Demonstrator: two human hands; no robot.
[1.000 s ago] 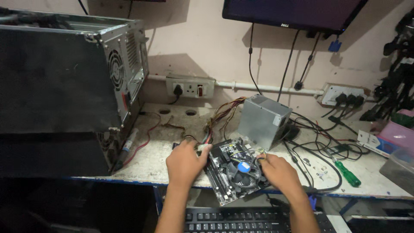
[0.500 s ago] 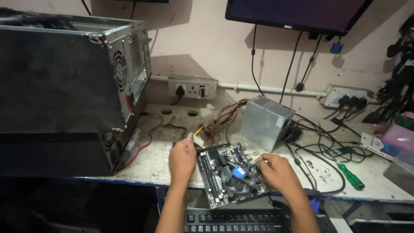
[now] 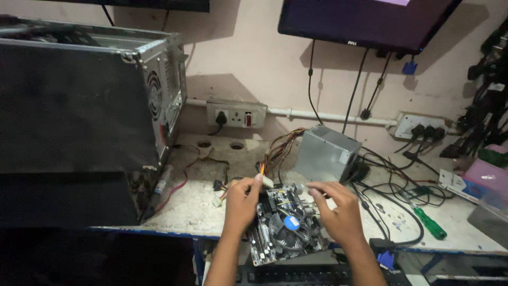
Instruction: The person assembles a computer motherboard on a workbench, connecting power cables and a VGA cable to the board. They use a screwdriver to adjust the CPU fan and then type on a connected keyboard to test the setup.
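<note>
- Two hands worked over a circuit board [image 3: 283, 225] lying at the front edge of the counter [image 3: 196, 204], its round fan facing up.
- Left hand [image 3: 241, 204] pinched a pale plug [image 3: 266, 181] on coloured wires above the board's far edge.
- Right hand [image 3: 338, 212] rested on the board's right side, fingers curled, steadying it.
- Judged step: mating plug and board; seating it would need careful alignment.
- Grey metal box [image 3: 328, 153] sat just behind; a green screwdriver [image 3: 429, 223] lay well apart.

1. Dim overall — light falls from above onto the pale wall [image 3: 254, 63].
2. Computer case [image 3: 79, 132] side nearly black; heavy shadow beneath the bench [image 3: 201, 212].
3. Hands slightly soft — minor motion blur.
</note>
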